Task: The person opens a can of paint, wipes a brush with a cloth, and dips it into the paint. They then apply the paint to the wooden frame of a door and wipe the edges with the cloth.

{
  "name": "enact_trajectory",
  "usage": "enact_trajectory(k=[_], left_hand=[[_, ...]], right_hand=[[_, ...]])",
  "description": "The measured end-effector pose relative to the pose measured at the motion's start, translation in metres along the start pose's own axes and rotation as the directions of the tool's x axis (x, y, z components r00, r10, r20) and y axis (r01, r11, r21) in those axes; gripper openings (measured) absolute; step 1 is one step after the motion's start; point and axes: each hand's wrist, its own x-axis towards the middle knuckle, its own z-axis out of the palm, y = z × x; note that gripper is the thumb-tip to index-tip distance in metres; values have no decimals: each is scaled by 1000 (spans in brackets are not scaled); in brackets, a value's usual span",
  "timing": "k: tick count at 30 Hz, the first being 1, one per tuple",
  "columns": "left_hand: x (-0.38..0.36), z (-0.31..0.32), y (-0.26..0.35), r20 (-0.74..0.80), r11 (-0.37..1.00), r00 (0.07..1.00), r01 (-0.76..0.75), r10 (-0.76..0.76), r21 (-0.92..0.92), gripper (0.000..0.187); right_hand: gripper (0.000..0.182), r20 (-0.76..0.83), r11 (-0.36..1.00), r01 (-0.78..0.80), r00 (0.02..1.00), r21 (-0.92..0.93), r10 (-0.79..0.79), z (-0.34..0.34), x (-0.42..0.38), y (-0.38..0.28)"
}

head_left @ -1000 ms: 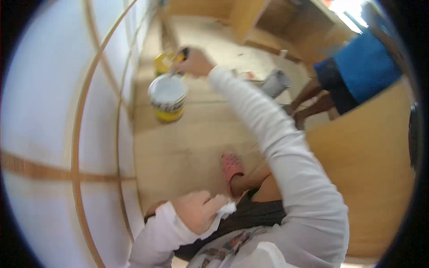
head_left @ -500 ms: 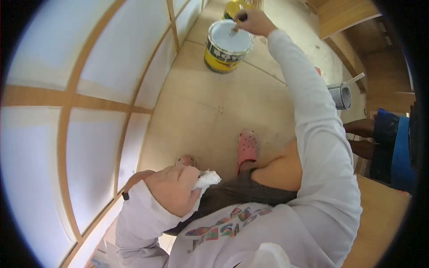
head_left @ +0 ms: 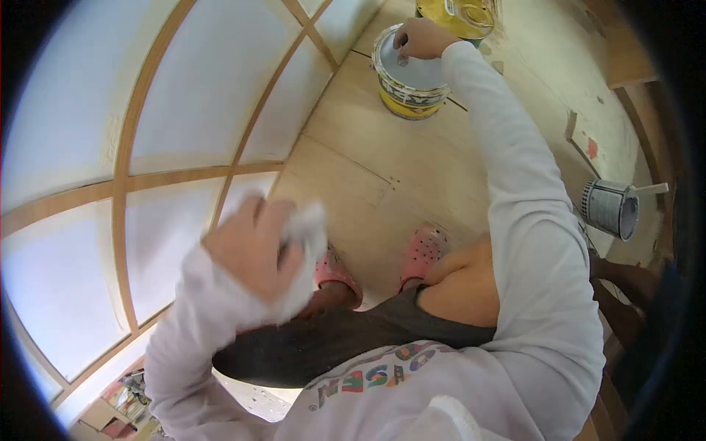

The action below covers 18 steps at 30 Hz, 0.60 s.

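As I look down through the head camera, this is what I see.

Right hand: my right hand [head_left: 421,38] is stretched far out and sits over the open paint can [head_left: 409,82]. Its fingers are curled on something thin that dips into the white paint. I think it is a brush, but I cannot see it well.

Left hand: my left hand [head_left: 254,246] is lifted up close to me and squeezes a white rag [head_left: 305,250]. It looks blurry.

Paint can: it is yellow and white and stands on the wooden floor [head_left: 382,173], near the wall panels [head_left: 213,88].

Wall panels: most squares look white. The wooden strips [head_left: 121,184] between them are bare.

Other things: a yellow tub [head_left: 460,15] stands just behind the can. A small grey cup [head_left: 609,208] with a stick in it lies well off to the right. My pink shoes [head_left: 426,246] are on the floor.

How far: I think much of the wall is painted white. The hand is at the paint, so some painting seems left. I cannot see the whole wall.
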Motion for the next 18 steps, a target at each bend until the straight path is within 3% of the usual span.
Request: enact_trajectory(k=[1,2,4,5,6,8,9,10,11,15,17,18], left_hand=[[21,8,-11,-157,998,988,12,-2,61,31],[48,9,-12,-198,987,975,124,-103,97,29],[117,40,-62,-384,965,923,110,-11,237,25],[156,43,-71,-359,898,932,201,-53,391,25],[190,54,-85,-438,848,899,252,-26,466,23],[238,71,-115,-440,837,893,163,100,522,22],[252,71,-117,-434,838,894,149,113,525,22],[264,74,-114,-386,860,922,215,-23,463,22],[274,79,-112,-321,869,934,284,-156,406,21],[279,102,-109,-383,889,914,283,-136,361,21],[259,110,-97,-612,841,784,257,106,475,21],[256,114,-97,-614,838,781,256,114,481,21]], right_hand=[[27,69,996,-54,996,67,49,-3,3,-3],[27,69,996,-44,997,78,38,-2,5,-2],[28,97,993,-84,992,80,76,-2,9,0],[28,97,993,-82,993,89,74,-6,6,-3],[27,84,990,-89,993,112,79,-12,0,-11],[27,65,986,-103,993,134,95,-10,2,-1],[29,-14,987,1,1000,161,2,3,13,18],[32,-92,979,100,992,177,-85,6,10,25],[32,-90,980,79,994,182,-64,6,7,35],[31,-82,989,39,996,141,-27,-9,-16,38],[31,-47,990,-1,999,143,7,-11,-18,42],[31,-56,989,0,998,145,8,-13,-19,42]])
